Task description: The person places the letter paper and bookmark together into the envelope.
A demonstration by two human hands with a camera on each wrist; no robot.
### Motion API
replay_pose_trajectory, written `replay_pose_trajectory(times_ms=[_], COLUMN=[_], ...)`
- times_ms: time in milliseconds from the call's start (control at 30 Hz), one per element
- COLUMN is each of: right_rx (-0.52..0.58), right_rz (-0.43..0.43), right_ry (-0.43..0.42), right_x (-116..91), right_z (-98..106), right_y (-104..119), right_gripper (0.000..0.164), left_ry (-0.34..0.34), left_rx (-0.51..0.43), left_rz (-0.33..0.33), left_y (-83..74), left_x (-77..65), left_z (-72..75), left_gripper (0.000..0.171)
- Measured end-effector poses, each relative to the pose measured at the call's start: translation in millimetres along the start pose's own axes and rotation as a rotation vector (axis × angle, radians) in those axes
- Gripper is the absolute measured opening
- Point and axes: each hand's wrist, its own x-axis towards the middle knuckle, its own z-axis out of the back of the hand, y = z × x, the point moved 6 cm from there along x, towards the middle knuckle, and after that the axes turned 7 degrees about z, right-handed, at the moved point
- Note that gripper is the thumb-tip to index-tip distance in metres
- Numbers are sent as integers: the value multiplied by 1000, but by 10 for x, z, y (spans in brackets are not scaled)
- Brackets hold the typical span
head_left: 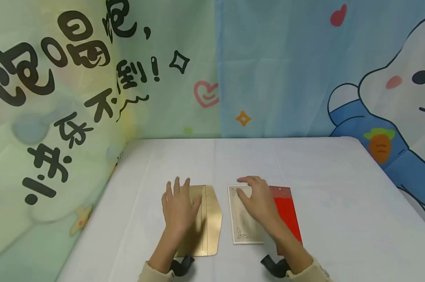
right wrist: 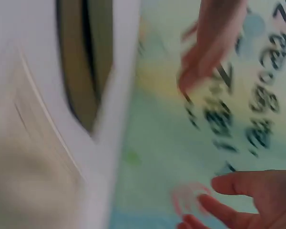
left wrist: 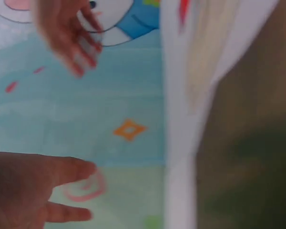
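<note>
A gold folder-like sheet with angled right corners point(head_left: 211, 223) lies on the white table, with my left hand point(head_left: 178, 207) above its left part, fingers spread. To its right is a cream card with a thin border and corner ornaments point(head_left: 242, 223). My right hand point(head_left: 260, 199) hovers over that card's upper right, thumb and fingers apart, holding nothing. Partly behind the right forearm lies a red rectangular piece point(head_left: 286, 211) with a darker top strip. In the right wrist view the cream card point(right wrist: 33, 157) is blurred, and my right hand's fingers are apart.
White cloth covers the table point(head_left: 339, 219). A printed backdrop point(head_left: 276, 70) stands along the back and left, with a cartoon bear at right. Black straps point(head_left: 182, 266) sit at both wrists.
</note>
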Motion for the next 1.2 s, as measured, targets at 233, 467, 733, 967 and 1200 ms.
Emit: replay_pose_trajectory(times_ms=[233,467,733,967,1200], right_rx=[-78,-169,-171,-8,361], right_rz=[139,191,215,146,58], right_ry=[107,346,365,302,304], right_x=[-365,-566,-579,-526,-462], right_z=[-815,-1147,-1196,-1189,-1207], right_y=[92,32,41,21,-36], right_gripper=[53,61,60,64,58], left_ry=[113,221,259,161,142], left_rx=[-44,-30,-67,-233,-377], left_rz=[-18,-72,-50,-31,-7], left_y=[141,273,396,431,453], left_x=[-277,-372,-393,-371,-390], left_z=[-513,-804,-937,-871,-804], left_gripper=[67,71,67,63,59])
